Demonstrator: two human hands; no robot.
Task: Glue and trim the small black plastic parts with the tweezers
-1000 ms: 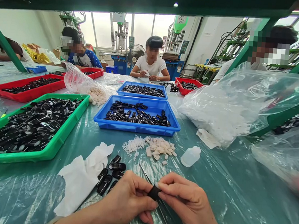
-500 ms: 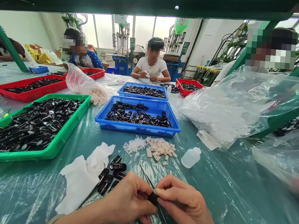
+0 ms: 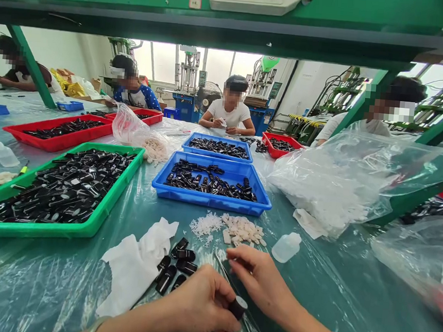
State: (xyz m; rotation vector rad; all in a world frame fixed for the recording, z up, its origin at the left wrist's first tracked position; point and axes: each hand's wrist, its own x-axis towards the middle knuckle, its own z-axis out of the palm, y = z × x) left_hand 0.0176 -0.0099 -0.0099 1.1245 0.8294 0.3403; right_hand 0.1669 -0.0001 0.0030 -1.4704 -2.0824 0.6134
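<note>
While our left hand (image 3: 207,307) pinches a black piece (image 3: 237,309), lower centre, our right hand (image 3: 260,278) curls nearby. Holding anything? Unclear.

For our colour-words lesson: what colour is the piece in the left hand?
The piece in the left hand is black with a grey end; head view.

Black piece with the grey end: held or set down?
Held: left hand grips the black piece, grey end protruding past the fingers.

Small, pale-ended black piece (image 3: 237,309) between left fingers (image 3: 223,289)
</note>
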